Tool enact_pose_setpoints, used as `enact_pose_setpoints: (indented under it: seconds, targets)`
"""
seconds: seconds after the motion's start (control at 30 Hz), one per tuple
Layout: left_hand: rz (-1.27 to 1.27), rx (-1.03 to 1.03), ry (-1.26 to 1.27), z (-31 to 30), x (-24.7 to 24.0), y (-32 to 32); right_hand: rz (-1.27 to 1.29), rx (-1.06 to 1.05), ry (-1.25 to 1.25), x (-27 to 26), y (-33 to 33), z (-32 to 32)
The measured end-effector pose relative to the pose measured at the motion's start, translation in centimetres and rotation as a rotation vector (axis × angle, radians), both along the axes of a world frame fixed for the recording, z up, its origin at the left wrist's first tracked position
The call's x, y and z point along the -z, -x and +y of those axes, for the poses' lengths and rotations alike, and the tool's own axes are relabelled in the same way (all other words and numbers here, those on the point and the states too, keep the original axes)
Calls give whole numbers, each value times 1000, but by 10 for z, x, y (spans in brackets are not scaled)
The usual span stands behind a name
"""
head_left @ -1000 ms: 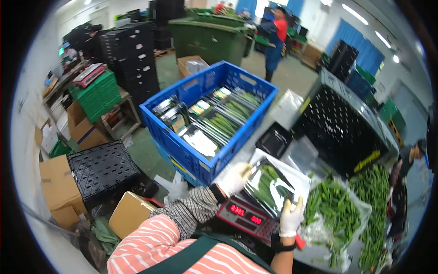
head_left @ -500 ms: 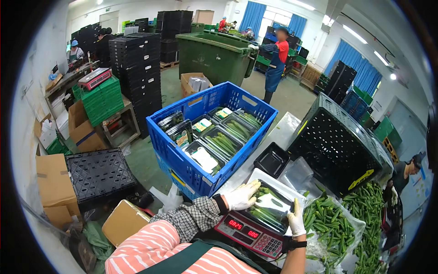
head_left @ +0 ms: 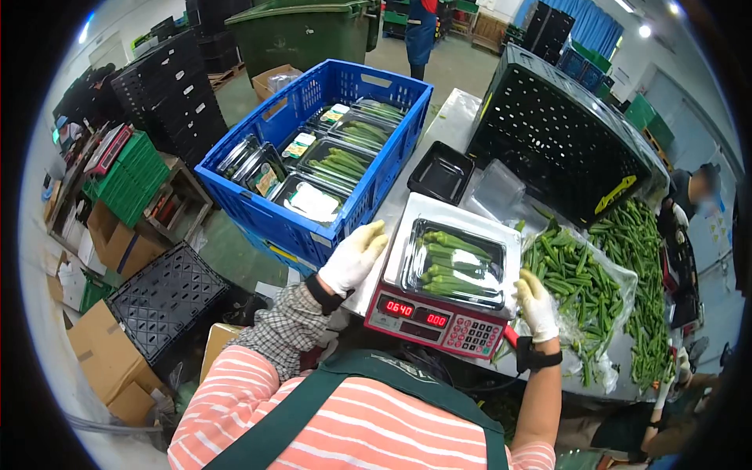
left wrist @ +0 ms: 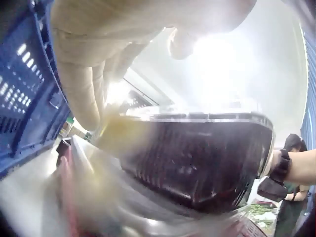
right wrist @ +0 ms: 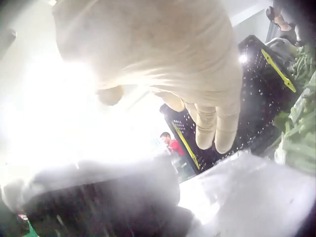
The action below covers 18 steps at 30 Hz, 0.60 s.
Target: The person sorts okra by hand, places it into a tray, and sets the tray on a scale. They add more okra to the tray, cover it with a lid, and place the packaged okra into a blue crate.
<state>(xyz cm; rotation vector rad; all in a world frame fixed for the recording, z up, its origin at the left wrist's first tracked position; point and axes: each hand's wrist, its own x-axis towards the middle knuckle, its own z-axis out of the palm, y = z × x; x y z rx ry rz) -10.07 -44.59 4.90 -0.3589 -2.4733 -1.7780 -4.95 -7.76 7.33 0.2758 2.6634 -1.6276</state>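
A black tray of okra (head_left: 454,262) under a shiny clear lid sits on the metal plate of a red digital scale (head_left: 432,321), whose display reads 0.640. Beside the scale's left edge is my gloved left hand (head_left: 352,260), with nothing in its grasp. My gloved right hand (head_left: 537,309) is at the right edge, fingers pointing forward and likewise holding nothing. From the left wrist, the tray's dark side (left wrist: 197,158) shows below the loosely extended fingers. In the right wrist view the same tray (right wrist: 108,205) appears blurred, low and left of the hand (right wrist: 158,49).
A blue crate (head_left: 345,223) with several packed okra trays stands left of the scale. Behind it lie an unfilled black tray (head_left: 441,171) and clear lids (head_left: 498,188). Loose okra (head_left: 576,274) on plastic covers the right side, near a tipped black crate (head_left: 560,137).
Both hands have let go of the okra tray and drawn apart to the scale's sides. The tray now lies on the scale plate; the display went from 0.825 to 0.640. The head view tilted down.
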Motion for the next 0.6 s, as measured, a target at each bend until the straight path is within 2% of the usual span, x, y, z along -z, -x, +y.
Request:
enact_pose_setpoints:
  seconds: [0.07,0.13,0.27,0.33,0.4,0.47,0.53,0.6]
  targets:
    - [-293,85,-259,-1,-11,-19,-131,-73,175,11,-19,1]
    - [-404,141,-342,-1,1,-27,-189,-42,301,19,-33,-7]
    - [-483,86,-367,1,0,-33,-132,10,470,30,-41,-8]
    - [-575,176,-413,3,3,-34,-202,43,554,28,-39,-10]
    - [-575,258,-313,11,4,-35,-199,45,572,31,-37,-13]
    - [-562,257,-271,21,5,-38,-194,48,663,35,-36,-16]
    - [-626,252,-450,25,11,-38,-204,30,770,41,-36,-16]
    - [-754,292,-605,25,21,-38,-253,87,1040,48,-36,-18]
